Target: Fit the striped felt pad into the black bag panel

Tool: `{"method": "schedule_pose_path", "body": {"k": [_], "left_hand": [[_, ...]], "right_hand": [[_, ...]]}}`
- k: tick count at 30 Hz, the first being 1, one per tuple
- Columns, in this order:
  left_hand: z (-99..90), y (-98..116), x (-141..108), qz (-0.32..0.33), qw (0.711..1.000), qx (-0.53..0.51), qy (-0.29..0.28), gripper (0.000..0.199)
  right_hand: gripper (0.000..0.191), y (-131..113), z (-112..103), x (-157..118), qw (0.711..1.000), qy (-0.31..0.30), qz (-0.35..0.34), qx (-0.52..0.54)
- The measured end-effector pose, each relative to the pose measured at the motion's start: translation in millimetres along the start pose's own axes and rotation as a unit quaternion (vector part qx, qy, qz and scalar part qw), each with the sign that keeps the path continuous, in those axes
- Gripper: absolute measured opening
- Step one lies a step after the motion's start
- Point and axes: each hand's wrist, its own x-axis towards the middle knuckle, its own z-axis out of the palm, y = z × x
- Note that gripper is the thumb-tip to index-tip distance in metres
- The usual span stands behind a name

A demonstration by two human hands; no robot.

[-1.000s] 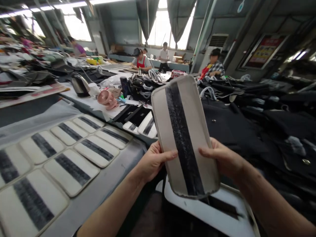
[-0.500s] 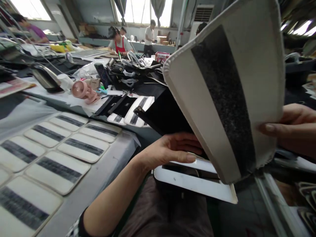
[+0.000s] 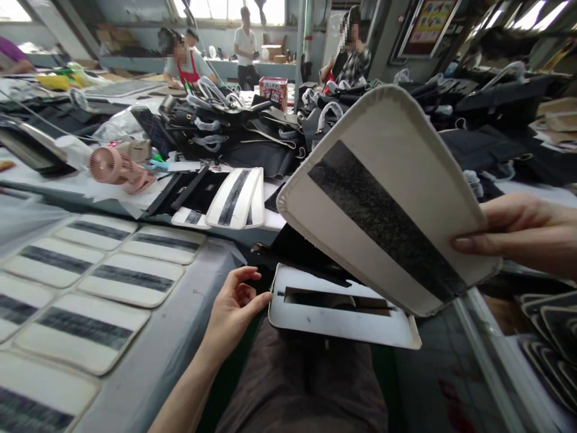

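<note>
While our right hand pinches one edge of a cream panel between thumb and fingers, our left hand sits half-curled and without a hold, thumb beside the left end of a white slotted board over our lap. Raised past the workbench's near edge, the panel could pivot on its one-sided grip, we judge, scuffing its rim against the board. If its dark stripe is tacky, a brush could mark both; contact is unclear.
</note>
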Motion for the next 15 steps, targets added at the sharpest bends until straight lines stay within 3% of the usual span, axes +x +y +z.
{"method": "schedule_pose_path", "body": {"k": [4, 10, 12, 15], "left_hand": [[5.1, 6.1, 11.6, 0.056, 0.995, 0.08, 0.013, 0.071], [11.0, 34.5, 27.9, 0.127, 0.971, 0.204, 0.006, 0.081], [12.8, 42.3, 32.3, 0.14, 0.966, 0.219, -0.019, 0.073], [13.0, 48.2, 36.5, 0.118, 0.972, 0.19, -0.077, 0.043]], "right_hand": [[0.033, 3.0, -1.2, 3.5, 0.999, -0.022, 0.033, -0.002], [0.029, 5.7, 3.5, -0.6, 0.998, -0.036, 0.038, 0.024], [0.027, 7.8, 6.6, -1.7, 0.998, -0.04, 0.037, 0.038], [0.03, 15.6, 10.6, -0.5, 0.997, -0.045, 0.037, 0.052]]}}
